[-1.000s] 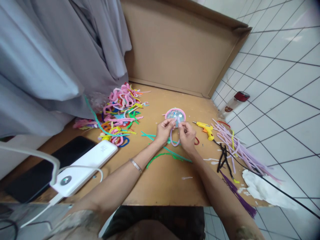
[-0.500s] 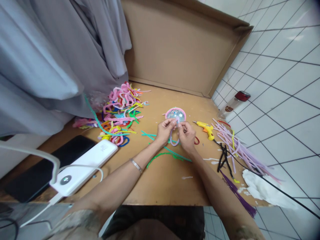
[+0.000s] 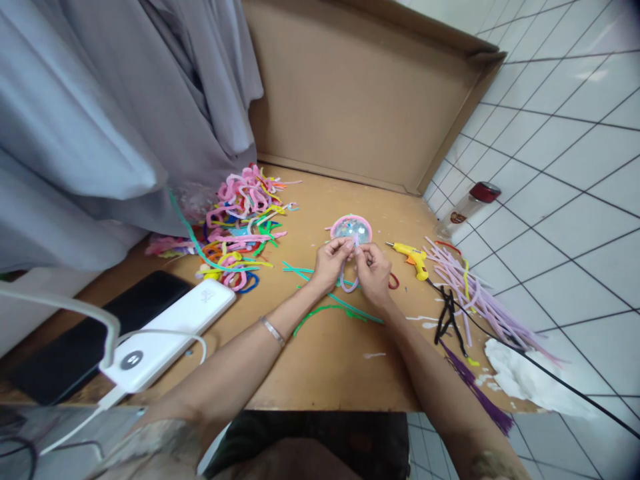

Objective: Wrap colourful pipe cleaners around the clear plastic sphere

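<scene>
Both my left hand [image 3: 331, 262] and my right hand [image 3: 373, 267] pinch a pale lilac pipe cleaner [image 3: 349, 287], which hangs in a loop below my fingers. Its upper end stands up between my fingertips. Just behind them lies a clear dome with a pink fuzzy rim [image 3: 369, 227]; my fingers cover its near edge, and I cannot tell whether they touch it. Teal pipe cleaners [image 3: 353, 309] cross the table under my hands, with a green pipe cleaner [image 3: 320, 311] nearer me. A dark red loop [image 3: 395, 281] shows beside my right hand.
Mixed pipe cleaners [image 3: 245, 200] are heaped at left, behind a white power bank [image 3: 170, 333] and a black slab [image 3: 100, 333]. At right are a yellow glue gun [image 3: 413, 257] with its cord, lilac pipe cleaners [image 3: 480, 300], a bottle [image 3: 463, 213] and white tissue [image 3: 525, 373]. Cardboard [image 3: 360, 93] stands behind.
Hardly anything differs. Both hands keep their pinch on the lilac pipe cleaner in nearly the same place; its upper end has shifted very slightly.
</scene>
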A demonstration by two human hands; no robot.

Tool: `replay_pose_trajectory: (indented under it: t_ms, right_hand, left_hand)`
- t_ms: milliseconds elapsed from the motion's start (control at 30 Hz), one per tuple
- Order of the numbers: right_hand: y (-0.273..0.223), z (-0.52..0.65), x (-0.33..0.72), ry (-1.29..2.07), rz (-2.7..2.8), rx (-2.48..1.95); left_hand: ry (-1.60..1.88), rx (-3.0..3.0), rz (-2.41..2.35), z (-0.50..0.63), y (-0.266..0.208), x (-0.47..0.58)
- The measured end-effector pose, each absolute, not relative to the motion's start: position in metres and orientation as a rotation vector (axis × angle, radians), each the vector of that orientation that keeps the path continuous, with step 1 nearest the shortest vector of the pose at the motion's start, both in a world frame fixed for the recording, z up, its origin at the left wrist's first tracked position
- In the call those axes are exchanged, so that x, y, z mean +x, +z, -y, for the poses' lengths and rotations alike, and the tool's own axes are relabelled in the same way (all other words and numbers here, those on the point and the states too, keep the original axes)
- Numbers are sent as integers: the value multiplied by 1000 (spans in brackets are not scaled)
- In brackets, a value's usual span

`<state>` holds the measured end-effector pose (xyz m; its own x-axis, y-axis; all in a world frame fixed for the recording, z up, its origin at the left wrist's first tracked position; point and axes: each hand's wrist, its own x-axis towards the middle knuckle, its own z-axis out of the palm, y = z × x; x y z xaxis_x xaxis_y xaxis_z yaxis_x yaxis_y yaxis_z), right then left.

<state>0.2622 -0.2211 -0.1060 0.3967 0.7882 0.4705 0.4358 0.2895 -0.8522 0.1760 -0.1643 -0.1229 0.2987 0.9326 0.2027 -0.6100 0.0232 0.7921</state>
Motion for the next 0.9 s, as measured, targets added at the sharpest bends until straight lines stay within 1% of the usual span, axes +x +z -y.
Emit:
replay_pose_trajectory:
  t_ms: [900]
  right_hand:
    - [-104, 224, 259, 198, 1287, -1452]
  left_hand:
    - [1265, 1005, -483, 167, -118, 171]
